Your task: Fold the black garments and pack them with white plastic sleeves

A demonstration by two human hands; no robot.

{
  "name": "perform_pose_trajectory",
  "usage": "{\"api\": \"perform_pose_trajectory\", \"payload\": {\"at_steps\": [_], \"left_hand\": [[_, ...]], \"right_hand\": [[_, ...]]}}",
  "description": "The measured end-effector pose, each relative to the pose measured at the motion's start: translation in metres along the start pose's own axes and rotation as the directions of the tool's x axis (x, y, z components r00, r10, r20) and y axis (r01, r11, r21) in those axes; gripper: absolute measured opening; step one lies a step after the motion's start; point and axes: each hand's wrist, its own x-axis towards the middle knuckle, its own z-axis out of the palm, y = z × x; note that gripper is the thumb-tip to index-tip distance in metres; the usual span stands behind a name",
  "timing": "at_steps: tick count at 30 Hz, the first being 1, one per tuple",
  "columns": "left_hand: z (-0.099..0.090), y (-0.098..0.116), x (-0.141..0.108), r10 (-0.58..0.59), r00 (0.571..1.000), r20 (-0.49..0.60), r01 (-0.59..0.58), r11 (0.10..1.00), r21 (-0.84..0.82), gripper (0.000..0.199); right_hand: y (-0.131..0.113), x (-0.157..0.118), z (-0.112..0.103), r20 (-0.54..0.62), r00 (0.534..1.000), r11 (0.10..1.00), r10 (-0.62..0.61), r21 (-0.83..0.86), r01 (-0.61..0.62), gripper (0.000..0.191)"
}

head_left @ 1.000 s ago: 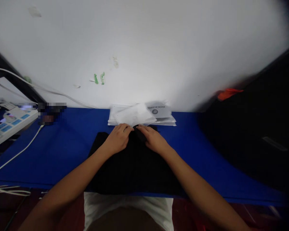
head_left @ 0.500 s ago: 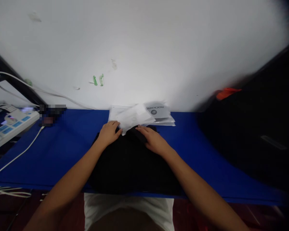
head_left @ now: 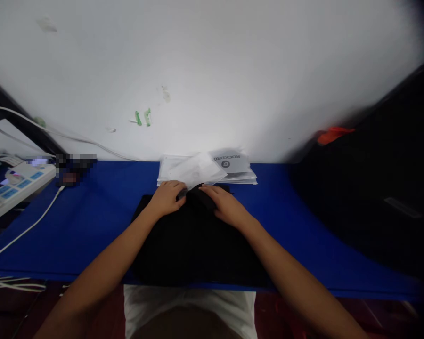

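A black cloth item (head_left: pixel 198 249) lies on the blue table (head_left: pixel 102 202) close to my body. My left hand (head_left: pixel 167 197) is at its far edge with fingers curled, closed on the black fabric. Across from it, my right hand (head_left: pixel 228 205) rests on a raised fold of the same fabric, its fingers bent over and pressed to it. Clear and white plastic bags (head_left: pixel 233 165), one with dark lettering, lie just beyond both hands against the wall. The fingertips of my left hand overlap the near edge of the bags.
A white power strip (head_left: pixel 17 188) with cables sits at the left, beside a blurred-out dark object (head_left: pixel 74 169). A large black item (head_left: pixel 367 197) with an orange piece (head_left: pixel 334 135) fills the right side. A white wall (head_left: pixel 215 70) stands behind.
My left hand has shifted a little to the right, nearer my right hand, along the far edge of the black cloth. My right hand has barely moved.
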Motion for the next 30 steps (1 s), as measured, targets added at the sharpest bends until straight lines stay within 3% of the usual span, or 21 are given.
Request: {"api": "perform_pose_trajectory", "payload": {"at_steps": [4,7,11,15,19,22,26,30], "left_hand": [[0.002,0.011,0.003,-0.032,0.999,-0.028,0.034,0.997,0.071,0.018],[0.001,0.016,0.001,-0.047,0.996,-0.076,0.052,0.996,0.067,0.016],[-0.004,0.017,-0.008,0.034,0.994,-0.101,-0.036,0.999,-0.018,0.028],[-0.007,0.018,-0.013,0.124,0.958,-0.26,-0.158,0.981,-0.114,0.022],[-0.01,0.024,-0.014,0.1,0.911,-0.401,-0.176,0.972,-0.157,0.02],[-0.011,0.028,-0.016,0.076,0.909,-0.41,-0.156,0.974,-0.164,0.021],[-0.01,0.039,-0.016,0.185,0.902,-0.39,-0.251,0.96,-0.124,0.022],[-0.009,0.052,-0.015,0.248,0.913,-0.324,-0.296,0.949,-0.108,0.021]], "right_hand": [[0.002,-0.002,0.003,-0.092,0.994,0.998,-0.053,0.038,0.056,0.077],[0.0,-0.004,0.003,-0.224,0.958,0.976,-0.179,0.081,0.202,0.076],[-0.003,-0.003,-0.001,-0.244,0.934,0.954,-0.261,0.084,0.289,0.06],[0.001,-0.003,-0.008,-0.134,0.976,0.985,-0.172,0.001,0.174,0.054],[-0.001,-0.002,-0.009,-0.042,0.999,0.993,-0.034,-0.118,0.029,0.058],[-0.012,0.004,-0.005,-0.045,0.996,0.96,0.073,-0.269,-0.082,0.052],[-0.026,0.014,0.002,-0.076,0.965,0.86,0.25,-0.44,-0.258,0.035],[-0.027,0.015,0.004,-0.031,0.943,0.834,0.333,-0.458,-0.309,0.027]]}}
